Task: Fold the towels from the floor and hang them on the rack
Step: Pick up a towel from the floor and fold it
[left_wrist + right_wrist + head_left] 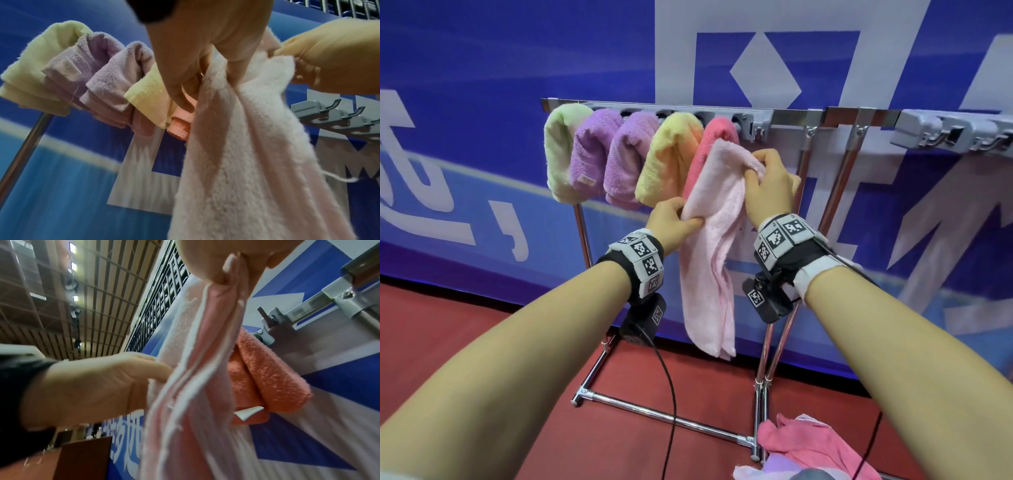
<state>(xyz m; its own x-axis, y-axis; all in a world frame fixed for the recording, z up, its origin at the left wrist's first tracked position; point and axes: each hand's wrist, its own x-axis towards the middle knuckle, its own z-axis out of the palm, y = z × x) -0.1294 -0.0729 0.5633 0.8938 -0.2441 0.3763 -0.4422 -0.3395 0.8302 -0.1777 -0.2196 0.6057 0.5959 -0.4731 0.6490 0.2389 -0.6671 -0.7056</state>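
A folded pale pink towel (714, 240) (236, 154) (185, 386) hangs down in front of the metal rack (791, 114). My right hand (765, 178) pinches its top corner (232, 269) just below the rack's hook rail. My left hand (674, 222) (197, 69) (98, 382) grips its left edge lower down. Several folded towels hang on the rack's hooks to the left: a light green one (561, 150), two purple ones (592, 150), a yellow-orange one (671, 161) and a coral one (709, 144) (267, 378) right behind the pale pink towel.
More towels, pink (811, 445) and purple, lie heaped on the red floor at the rack's foot. A second rack with grey hooks (945, 133) (333, 113) stands to the right. A blue and white banner (482, 102) covers the wall behind. Black cables hang from my wrists.
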